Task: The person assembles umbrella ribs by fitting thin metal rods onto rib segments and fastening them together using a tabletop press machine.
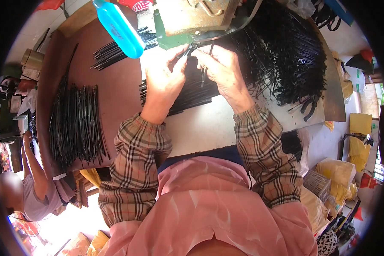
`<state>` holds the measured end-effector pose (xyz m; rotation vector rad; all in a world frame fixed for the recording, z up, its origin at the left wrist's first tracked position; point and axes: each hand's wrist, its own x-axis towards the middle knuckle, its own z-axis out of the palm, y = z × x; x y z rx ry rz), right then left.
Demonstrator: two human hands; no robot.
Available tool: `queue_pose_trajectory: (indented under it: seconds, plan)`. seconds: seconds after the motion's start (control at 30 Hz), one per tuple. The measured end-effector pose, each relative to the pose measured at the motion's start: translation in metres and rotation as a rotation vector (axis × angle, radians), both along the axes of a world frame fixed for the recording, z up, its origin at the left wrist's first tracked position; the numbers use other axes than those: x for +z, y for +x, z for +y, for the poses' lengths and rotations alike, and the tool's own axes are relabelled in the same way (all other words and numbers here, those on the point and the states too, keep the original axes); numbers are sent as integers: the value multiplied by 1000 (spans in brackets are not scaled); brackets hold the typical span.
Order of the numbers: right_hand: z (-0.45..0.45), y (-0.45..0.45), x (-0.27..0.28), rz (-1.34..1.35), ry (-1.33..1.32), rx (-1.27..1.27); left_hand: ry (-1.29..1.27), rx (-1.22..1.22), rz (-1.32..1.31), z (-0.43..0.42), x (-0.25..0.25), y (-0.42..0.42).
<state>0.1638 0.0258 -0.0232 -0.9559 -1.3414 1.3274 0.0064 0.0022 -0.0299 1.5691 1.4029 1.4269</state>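
My left hand point(164, 79) is closed, its thumb and index finger pinching the end of a thin black strip beside the machine's lower edge. My right hand point(226, 70) is also closed around a thin black strip point(212, 46), whose length hangs below the fingers. The fingertips of both hands are close together, just under a green machine point(168, 36) with a worn metal plate point(196, 17). Below and between the hands lies a bundle of similar black strips point(192, 100). Exact strip ends are hidden by the fingers and glare.
More black strips point(79, 123) lie in a bundle at the left, and another bundle point(111, 55) sits near a blue bottle point(119, 30). A large black pile point(294, 59) covers the right side, with dark-handled pliers point(308, 109) at its edge. Another person point(38, 183) sits at far left.
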Motion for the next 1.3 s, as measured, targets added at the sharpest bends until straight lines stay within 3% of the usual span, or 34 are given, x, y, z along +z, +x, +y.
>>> queue_pose_trajectory:
  seconds: [0.07, 0.17, 0.37, 0.47, 0.57, 0.67, 0.7, 0.83, 0.97, 1.17, 1.3]
  plan:
    - [1, 0, 1, -10, -11, -2, 207, 58, 117, 5, -13, 3]
    - [2, 4, 2, -5, -2, 27, 210, 185, 448, -1, -2, 8]
    - [3, 1, 3, -37, 37, 0, 279, 186, 405, -7, 3, 10]
    - [3, 2, 5, -35, 36, 21, 237, 171, 517, -5, 5, 8]
    - [9, 9, 1, -9, -65, 75, 366, 193, 799, -7, 7, 10]
    - [9, 9, -4, 142, -194, 137, 468, 215, 885, -5, 5, 11]
    - [9, 9, -5, 212, -234, 156, 438, 201, 839, -5, 4, 11]
    - [10, -3, -10, -217, 148, -113, 375, 172, 752, -5, 3, 13]
    - [8, -1, -7, -140, 83, -35, 387, 153, 710, -3, -1, 11]
    - [9, 15, 11, -105, 82, 147, 456, 189, 868, -5, 6, 8]
    - [5, 11, 10, -70, -2, 123, 427, 203, 878, -9, 11, 13]
